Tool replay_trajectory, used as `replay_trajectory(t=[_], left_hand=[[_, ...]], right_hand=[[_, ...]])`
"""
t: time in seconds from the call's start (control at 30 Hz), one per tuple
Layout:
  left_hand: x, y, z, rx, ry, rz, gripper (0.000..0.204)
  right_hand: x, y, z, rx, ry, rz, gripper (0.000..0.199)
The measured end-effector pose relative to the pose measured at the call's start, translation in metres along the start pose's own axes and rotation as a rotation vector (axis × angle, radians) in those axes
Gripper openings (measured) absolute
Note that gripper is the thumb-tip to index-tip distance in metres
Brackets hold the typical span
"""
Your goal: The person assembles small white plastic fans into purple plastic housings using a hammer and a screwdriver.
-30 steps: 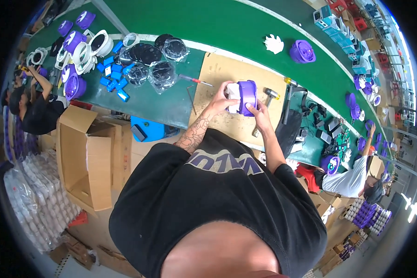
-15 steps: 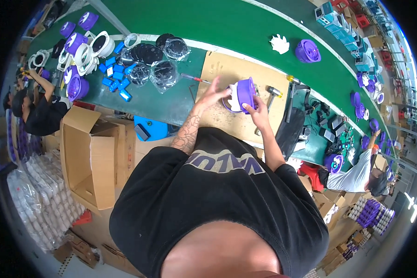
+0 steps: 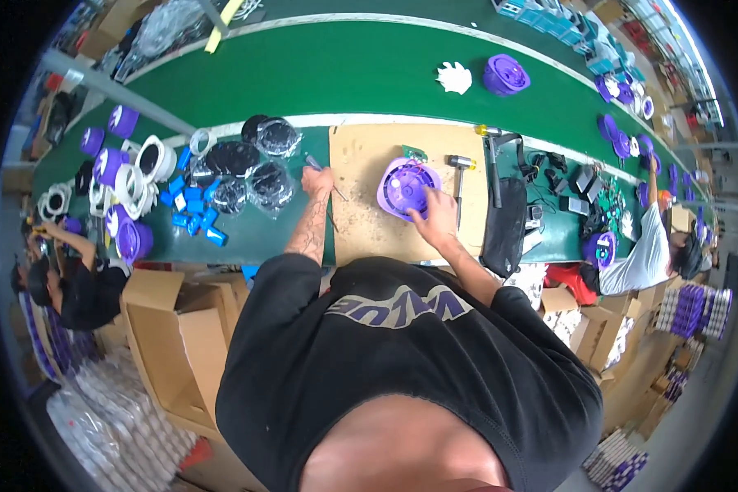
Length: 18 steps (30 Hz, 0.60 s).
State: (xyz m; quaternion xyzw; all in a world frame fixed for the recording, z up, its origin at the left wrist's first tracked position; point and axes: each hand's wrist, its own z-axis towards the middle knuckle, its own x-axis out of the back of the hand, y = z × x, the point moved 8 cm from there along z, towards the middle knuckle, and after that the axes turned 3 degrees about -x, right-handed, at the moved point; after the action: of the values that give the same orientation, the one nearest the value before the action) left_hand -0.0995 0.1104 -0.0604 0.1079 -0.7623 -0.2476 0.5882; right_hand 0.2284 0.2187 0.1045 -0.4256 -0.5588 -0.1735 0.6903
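Observation:
A purple round plastic housing (image 3: pixel 403 190) lies open side up on a cardboard sheet (image 3: pixel 361 234), its hollow inside showing. At its far edge a small green circuit board (image 3: pixel 415 152) sticks out. My right hand (image 3: pixel 437 215) is closed over the near right rim of the housing, steadying it. To the left, at the cardboard's edge, my left hand (image 3: pixel 316 182) is closed around a screwdriver (image 3: pixel 341 195); its shaft points toward the housing and its handle is mostly covered by my fingers.
Right of the housing lies a mallet (image 3: pixel 461 162), then a black pouch (image 3: pixel 507 221). Blue blocks (image 3: pixel 193 203) and black discs in clear plastic (image 3: pixel 271 184) are left. Beyond, a green belt (image 3: pixel 344 70) carries another purple housing (image 3: pixel 505 75) and a white jagged piece (image 3: pixel 453 78). Co-workers stand at both sides.
The housing has gone from being held on its side in both hands to lying open side up. My left hand has left it, moved left and gripped the screwdriver.

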Motion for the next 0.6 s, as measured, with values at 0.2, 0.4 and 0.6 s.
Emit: replay_trajectory(t=[0.2, 0.4, 0.6], left_hand=[[0.057, 0.098, -0.046, -0.163, -0.372, -0.995, 0.025], [0.042, 0.16, -0.137, -0.345, -0.676, -0.99, 0.028], [0.013, 0.174, -0.172, -0.681, -0.592, -0.803, 0.02]], right_hand=[[-0.048, 0.188, -0.06, -0.826, 0.041, 0.201, 0.07], [-0.076, 0.2, -0.035, -0.63, -0.127, 0.168, 0.038], [-0.107, 0.156, -0.048, -1.069, -0.51, 1.745, 0.007]])
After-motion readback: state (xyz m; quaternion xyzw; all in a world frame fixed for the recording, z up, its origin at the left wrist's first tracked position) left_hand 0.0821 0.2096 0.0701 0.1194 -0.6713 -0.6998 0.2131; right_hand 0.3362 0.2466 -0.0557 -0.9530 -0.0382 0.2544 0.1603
